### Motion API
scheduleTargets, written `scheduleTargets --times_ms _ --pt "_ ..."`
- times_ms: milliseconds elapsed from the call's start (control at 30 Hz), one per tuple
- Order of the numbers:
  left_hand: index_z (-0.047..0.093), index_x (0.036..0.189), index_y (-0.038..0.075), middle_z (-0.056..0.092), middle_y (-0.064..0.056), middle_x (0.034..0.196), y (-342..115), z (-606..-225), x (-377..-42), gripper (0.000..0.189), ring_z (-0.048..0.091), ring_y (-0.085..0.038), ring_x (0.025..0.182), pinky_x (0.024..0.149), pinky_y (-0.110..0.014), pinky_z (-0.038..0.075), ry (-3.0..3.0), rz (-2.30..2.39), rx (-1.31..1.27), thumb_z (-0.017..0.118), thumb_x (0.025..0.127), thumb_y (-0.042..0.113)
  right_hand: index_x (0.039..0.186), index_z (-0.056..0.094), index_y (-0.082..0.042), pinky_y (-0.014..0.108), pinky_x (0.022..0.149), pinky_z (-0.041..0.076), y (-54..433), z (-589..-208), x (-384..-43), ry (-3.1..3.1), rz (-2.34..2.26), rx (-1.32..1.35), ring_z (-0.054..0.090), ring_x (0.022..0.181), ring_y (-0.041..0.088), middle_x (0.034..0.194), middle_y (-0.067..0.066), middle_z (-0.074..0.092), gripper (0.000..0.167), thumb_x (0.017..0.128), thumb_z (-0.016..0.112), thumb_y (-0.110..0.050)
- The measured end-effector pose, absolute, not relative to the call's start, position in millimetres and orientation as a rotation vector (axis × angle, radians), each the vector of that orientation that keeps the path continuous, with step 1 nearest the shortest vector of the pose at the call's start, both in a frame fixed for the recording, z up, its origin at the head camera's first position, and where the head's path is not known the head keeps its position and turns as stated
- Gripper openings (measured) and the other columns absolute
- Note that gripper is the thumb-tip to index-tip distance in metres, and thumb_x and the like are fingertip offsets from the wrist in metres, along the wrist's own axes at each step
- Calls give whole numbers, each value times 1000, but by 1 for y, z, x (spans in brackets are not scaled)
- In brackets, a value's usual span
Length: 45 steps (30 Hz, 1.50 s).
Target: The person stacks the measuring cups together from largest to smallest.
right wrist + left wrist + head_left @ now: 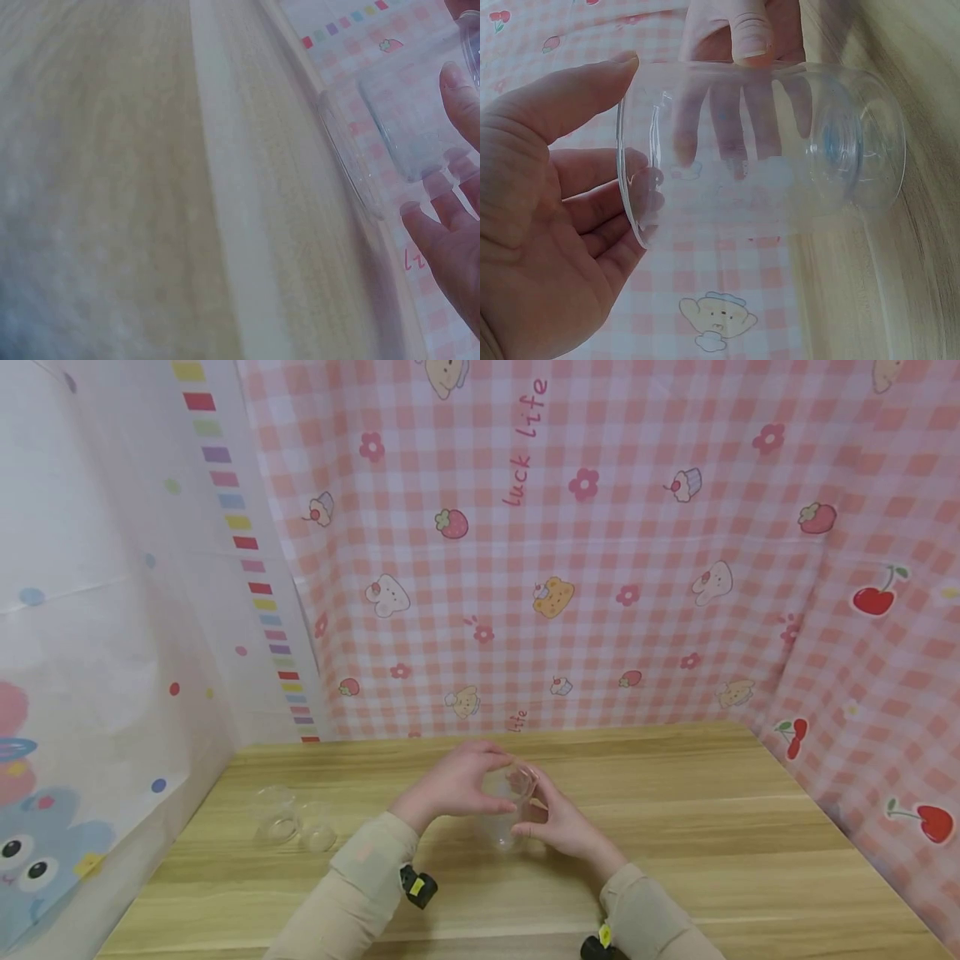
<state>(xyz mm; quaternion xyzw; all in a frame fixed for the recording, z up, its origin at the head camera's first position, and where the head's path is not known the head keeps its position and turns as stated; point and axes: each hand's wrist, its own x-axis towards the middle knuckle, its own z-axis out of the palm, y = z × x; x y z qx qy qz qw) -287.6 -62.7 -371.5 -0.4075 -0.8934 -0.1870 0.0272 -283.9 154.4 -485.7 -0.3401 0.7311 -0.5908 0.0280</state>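
A clear, see-through cup (pixel 502 837) is between both hands near the middle of the table, its base toward the tabletop. In the left wrist view the cup (pixel 735 191) has its rim at left and an inner rounded bottom showing inside the outer wall. My left hand (pixel 467 781) grips the rim, thumb on one side and fingers on the other. My right hand (pixel 566 827) holds the cup's side, thumb nearer and fingers seen through the clear wall. The right wrist view catches only part of the right hand (pixel 457 225) and the cup's lower end (pixel 349 161).
Two more clear vessels, a larger one (pixel 277 827) and a smaller one (pixel 318 837), stand close together on the left of the wooden table (pixel 675 877). A pink checked cloth (pixel 637 635) hangs behind, and a white printed sheet (pixel 112 610) hangs at left.
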Motion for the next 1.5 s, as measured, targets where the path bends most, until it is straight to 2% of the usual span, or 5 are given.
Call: scheduleTargets --times_ms 500,867,1233,1500 --pt "60 133 1 58 -16 134 -62 -368 -285 63 51 -32 125 107 -48 40 -2792 -572 -1255 78 84 36 154 20 -6 56 111 32 155 -484 -283 2268 -1805 -1051 26 143 42 153 25 31 87 86 74 -3" --pt "60 134 1 57 -16 135 -62 -369 -285 64 50 -32 126 108 -47 39 -2806 -568 -1247 78 84 37 154 20 -4 52 111 33 154 -485 -284 2251 -1838 -1040 28 142 41 152 25 32 89 84 74 1" --pt "61 134 4 57 -14 136 -62 -370 -286 62 50 -31 127 109 -46 38 -2799 -592 -1240 77 84 37 155 20 -8 57 110 32 154 -485 -283 2286 -1815 -1039 29 141 42 152 26 34 90 84 75 -2" --pt "61 132 4 59 -12 134 -63 -371 -283 55 52 -29 126 107 -46 41 -2748 -644 -1232 75 88 34 155 20 -5 50 110 35 153 -485 -284 2264 -1838 -1048 31 141 41 152 26 34 91 83 76 0"
